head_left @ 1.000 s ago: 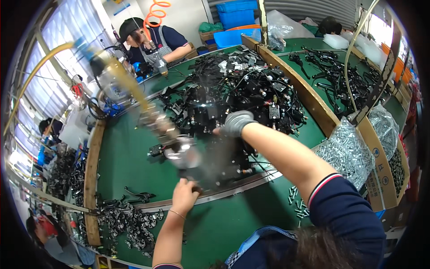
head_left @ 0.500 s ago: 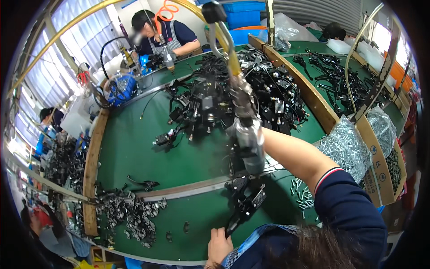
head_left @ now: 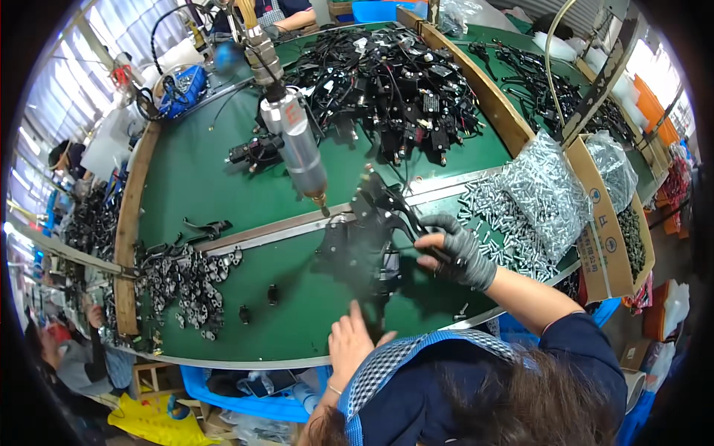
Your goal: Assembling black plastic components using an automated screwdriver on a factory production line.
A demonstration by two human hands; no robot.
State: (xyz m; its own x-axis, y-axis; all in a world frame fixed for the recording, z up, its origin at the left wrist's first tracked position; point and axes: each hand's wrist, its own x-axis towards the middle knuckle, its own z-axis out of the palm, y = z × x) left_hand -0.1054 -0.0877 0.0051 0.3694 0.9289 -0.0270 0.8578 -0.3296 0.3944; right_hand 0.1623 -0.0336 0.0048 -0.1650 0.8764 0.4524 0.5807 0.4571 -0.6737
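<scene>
My right hand (head_left: 462,255), in a grey glove, is closed round a black brake lever assembly (head_left: 398,213) above the near strip of the green bench. Motion blur smears part of the assembly, and I cannot make out where it ends against the dark parts below it. My bare left hand (head_left: 351,346) is open at the bench's near edge, fingers apart, just below those dark parts and holding nothing. A power screwdriver (head_left: 296,141) hangs tilted over the bench, its tip near the metal divider, with neither hand on it.
A heap of black brake lever assemblies (head_left: 379,89) covers the far bench. Small dark clamps (head_left: 190,286) lie at left. Loose silver screws (head_left: 480,223) spread beside a plastic bag of screws (head_left: 554,204) and a cardboard box (head_left: 606,238) at right. Another person (head_left: 286,18) works opposite.
My right hand has let go of the screwdriver, which now hangs further left, and holds a brake lever assembly near me. My left hand has released the assembly it held and opened.
</scene>
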